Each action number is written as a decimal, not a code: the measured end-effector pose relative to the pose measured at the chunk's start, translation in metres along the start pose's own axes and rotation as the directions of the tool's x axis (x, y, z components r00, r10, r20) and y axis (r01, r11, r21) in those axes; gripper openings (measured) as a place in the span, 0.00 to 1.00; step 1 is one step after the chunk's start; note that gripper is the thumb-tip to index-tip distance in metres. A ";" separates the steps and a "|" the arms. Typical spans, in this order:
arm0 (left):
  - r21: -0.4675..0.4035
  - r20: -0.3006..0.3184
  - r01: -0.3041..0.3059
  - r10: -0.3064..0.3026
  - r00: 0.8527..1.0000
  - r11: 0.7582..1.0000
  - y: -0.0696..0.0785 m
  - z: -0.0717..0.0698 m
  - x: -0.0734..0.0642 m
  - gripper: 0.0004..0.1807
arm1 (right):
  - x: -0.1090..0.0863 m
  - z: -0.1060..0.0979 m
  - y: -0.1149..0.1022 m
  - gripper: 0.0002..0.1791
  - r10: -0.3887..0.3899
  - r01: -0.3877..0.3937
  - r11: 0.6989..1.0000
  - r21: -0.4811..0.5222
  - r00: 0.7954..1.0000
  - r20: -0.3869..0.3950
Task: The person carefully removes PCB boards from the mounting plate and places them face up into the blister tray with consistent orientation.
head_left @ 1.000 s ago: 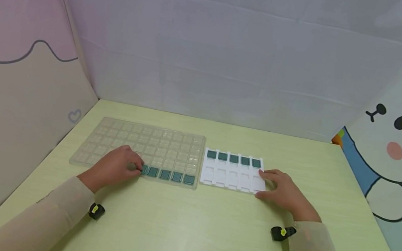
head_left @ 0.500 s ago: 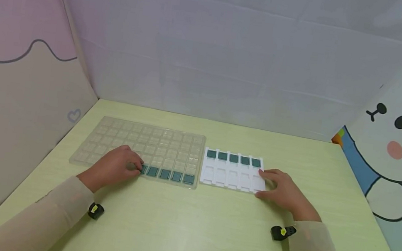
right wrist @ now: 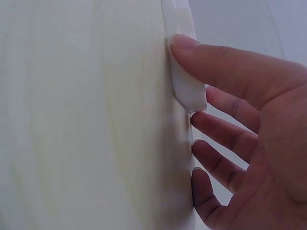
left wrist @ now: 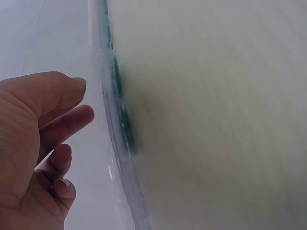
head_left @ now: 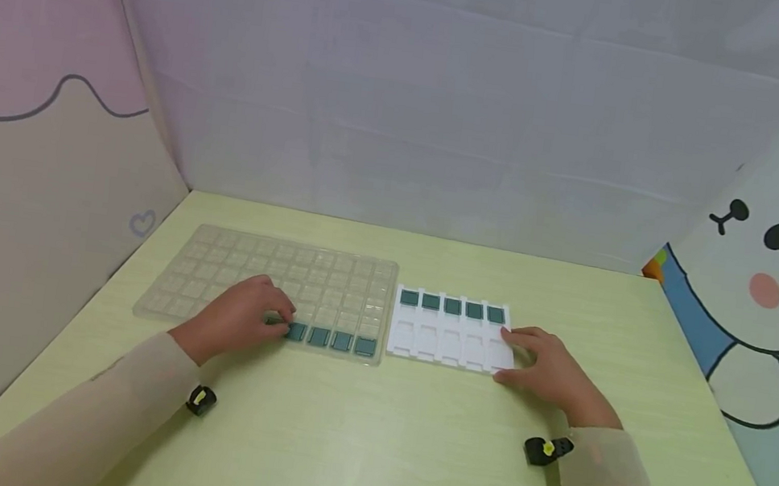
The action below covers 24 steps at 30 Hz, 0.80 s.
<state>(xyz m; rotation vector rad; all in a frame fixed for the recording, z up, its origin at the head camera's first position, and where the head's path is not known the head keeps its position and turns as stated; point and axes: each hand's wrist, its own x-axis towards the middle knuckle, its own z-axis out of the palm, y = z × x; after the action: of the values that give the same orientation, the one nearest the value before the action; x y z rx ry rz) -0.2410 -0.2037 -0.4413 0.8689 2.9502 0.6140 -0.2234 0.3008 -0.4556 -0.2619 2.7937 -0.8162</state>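
Observation:
In the head view my left hand (head_left: 241, 320) is over the front row of a clear plastic compartment tray (head_left: 235, 248). Its thumb and forefinger are beside a small dark-green square chip (head_left: 296, 332), one of several in that row. The left wrist view shows a gap between thumb (left wrist: 67, 88) and forefinger, with nothing in it; the other fingers are loosely curled. At the right, my right hand (head_left: 549, 372) grips the right end of a white tray (head_left: 450, 340) between thumb and fingers. Several green chips (head_left: 452, 307) fill the white tray's back row.
Both trays lie side by side on a pale wooden table (head_left: 365, 443), nearly touching. A white sheet (head_left: 434, 119) hangs behind the table. Printed panels (head_left: 40, 176) stand along both sides. Black bands (head_left: 546, 451) are worn at the wrists.
My left hand has moved a little to the right along the clear tray's front row, and its thumb and forefinger have parted. The right hand stays on the white tray.

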 end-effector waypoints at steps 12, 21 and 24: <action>-0.020 0.008 0.019 -0.019 1.000 1.000 0.013 0.005 0.013 0.03 | 0.000 0.000 0.001 0.44 -0.006 0.006 1.000 -0.004 1.000 -0.011; -0.092 -0.024 0.017 -0.019 1.000 0.996 0.028 0.010 0.020 0.03 | 0.001 0.000 0.001 0.44 -0.022 0.022 1.000 -0.001 1.000 -0.010; -0.134 -0.041 0.023 -0.028 0.999 0.991 0.035 0.013 0.024 0.03 | 0.000 0.000 -0.001 0.44 -0.025 0.025 1.000 0.001 1.000 -0.012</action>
<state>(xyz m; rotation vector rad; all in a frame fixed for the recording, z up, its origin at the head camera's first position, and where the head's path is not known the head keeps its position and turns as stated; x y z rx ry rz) -0.2417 -0.1601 -0.4376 0.8149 2.9116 0.8277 -0.2234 0.3001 -0.4554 -0.2932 2.8066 -0.8271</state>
